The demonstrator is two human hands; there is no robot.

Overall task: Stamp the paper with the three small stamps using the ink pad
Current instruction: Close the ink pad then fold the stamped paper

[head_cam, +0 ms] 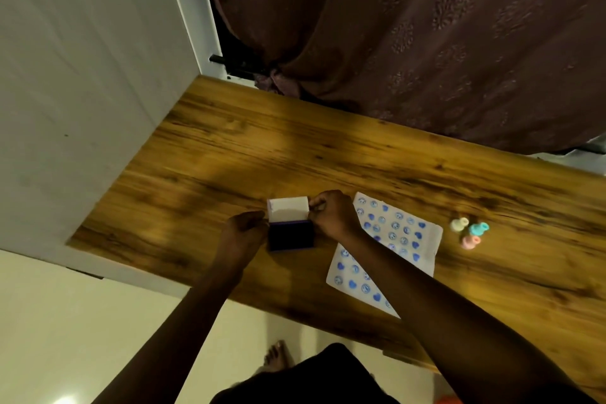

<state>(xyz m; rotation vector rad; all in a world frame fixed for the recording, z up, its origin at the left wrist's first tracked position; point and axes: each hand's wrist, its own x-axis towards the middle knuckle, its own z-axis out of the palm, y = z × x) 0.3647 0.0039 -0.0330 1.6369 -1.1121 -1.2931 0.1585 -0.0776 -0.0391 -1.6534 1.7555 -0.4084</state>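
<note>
Now left hand (244,229) holds ink pad (290,238); right hand (334,215) pinches its lid (288,208)

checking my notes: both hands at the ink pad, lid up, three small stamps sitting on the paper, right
Not quite: the head view shows the three small stamps on the table beside the paper, not on it.
</note>
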